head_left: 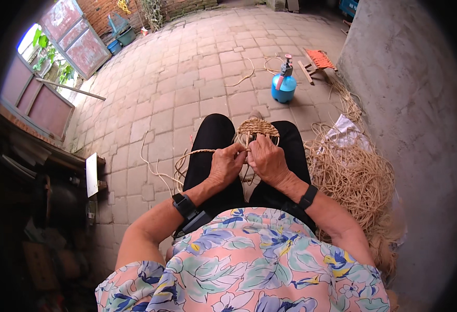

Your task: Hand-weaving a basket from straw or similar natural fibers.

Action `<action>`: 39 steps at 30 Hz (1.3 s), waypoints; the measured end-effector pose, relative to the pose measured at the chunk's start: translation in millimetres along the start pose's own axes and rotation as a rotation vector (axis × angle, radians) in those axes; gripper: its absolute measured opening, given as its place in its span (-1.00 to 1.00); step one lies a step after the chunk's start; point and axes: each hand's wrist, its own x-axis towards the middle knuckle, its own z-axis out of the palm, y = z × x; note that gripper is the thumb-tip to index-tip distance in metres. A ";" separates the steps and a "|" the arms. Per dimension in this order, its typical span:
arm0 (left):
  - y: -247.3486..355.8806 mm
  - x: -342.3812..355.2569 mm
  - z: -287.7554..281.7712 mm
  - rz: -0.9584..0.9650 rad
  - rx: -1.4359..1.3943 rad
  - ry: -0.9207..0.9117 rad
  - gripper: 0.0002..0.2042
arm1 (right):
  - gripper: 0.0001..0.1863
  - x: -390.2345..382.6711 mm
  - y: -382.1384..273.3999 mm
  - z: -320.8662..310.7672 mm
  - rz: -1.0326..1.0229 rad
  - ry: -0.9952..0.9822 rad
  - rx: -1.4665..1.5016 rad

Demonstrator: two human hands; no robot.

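Between my knees is a small woven piece of tan straw cord point(257, 126), its rounded woven end facing away from me and loose strands on the near side. My left hand point(227, 165) is closed, thumb and forefinger pinching a twisted straw cord point(202, 151) just below the weave. Against it, my right hand point(268, 162) is closed on strands at the near edge of the piece, its knuckles upward. The fingertips nearly meet, and exactly which strands each hand grips is partly hidden. Loose cord ends point(174, 174) trail to the left over my thigh.
A large tangled heap of straw cord point(350, 174) with a white sack point(345, 130) lies right of my leg, along a grey wall point(410, 93). Ahead on the paving stand a blue pump sprayer point(283, 88) and a low orange-topped stool point(320, 59). Dark clutter fills the left side.
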 end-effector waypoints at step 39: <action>-3.3 1.2 0.6 0.075 0.052 0.047 -0.91 | -0.77 -1.0 1.8 5.4 0.044 0.074 0.020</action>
